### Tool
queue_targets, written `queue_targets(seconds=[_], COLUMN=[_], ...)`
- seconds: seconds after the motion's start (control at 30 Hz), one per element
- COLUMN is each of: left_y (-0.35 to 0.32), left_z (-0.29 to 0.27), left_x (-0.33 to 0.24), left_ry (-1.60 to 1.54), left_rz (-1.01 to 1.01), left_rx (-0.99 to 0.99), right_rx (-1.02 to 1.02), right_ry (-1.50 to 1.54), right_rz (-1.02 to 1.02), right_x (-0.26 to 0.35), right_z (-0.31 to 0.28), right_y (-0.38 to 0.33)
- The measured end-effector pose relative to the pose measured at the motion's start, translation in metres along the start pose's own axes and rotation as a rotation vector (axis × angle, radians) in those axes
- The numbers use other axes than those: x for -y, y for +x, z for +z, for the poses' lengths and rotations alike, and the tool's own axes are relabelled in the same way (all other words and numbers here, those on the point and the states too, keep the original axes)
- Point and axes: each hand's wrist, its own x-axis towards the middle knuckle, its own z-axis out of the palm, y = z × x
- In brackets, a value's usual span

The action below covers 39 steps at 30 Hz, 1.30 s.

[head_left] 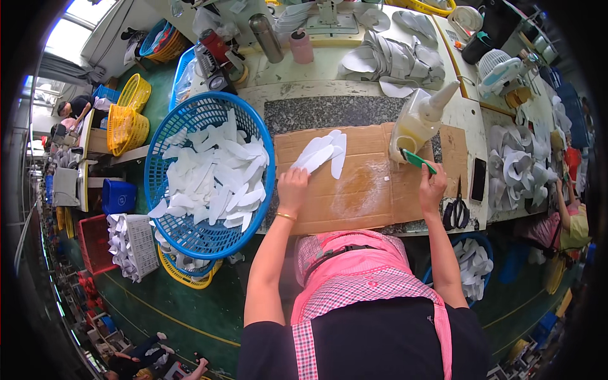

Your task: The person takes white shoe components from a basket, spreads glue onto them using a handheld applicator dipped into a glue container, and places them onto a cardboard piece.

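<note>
Cardboard sheet (354, 190), fanned white cut pieces (323, 155), left hand (292, 188) touching

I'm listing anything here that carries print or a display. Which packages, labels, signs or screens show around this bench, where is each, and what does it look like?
Glue bottle: on the cardboard's far right corner, whitish, cone-tipped, no label visible.
Phone: flat beside the scissors, right of the right hand, slim rectangle, dark screen.
Pink container: far bench edge, short cylinder, plain.
No signs visible.
</note>
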Motion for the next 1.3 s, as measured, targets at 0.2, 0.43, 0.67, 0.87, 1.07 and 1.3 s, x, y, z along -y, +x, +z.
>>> queue_targets(seconds=[0.2,0.43,0.67,0.87,1.07,1.3], left_y=[-0.022,-0.038,-0.065,-0.062,-0.061,-0.053], left_z=[-0.021,-0.013,-0.002,-0.018,-0.020,-0.018], left_x=[-0.076,-0.108,-0.098,-0.103,-0.103,-0.116], left_ry=[-0.468,-1.083,-1.512,-1.566,-1.665,-1.552], left_rz=[-0.128,-0.799,-1.306,-1.360,-1.460,-1.180], left_rx=[-0.073,0.196,0.202,0.172,0.144,0.024], right_rx=[0.045,0.313,0.547,0.515,0.599,0.207], right_ry=[0.251,0.074,0.138,0.133,0.333,-0.034], right_rz=[0.099,-0.277,-0.576,-0.454,-0.471,-0.281], right_x=[0.029,0.028,0.040,0.015,0.045,0.024], right_z=[0.033,0.055,0.042,0.034,0.038,0.044], right_y=[-0.034,-0.061,-0.083,-0.065,-0.083,-0.052])
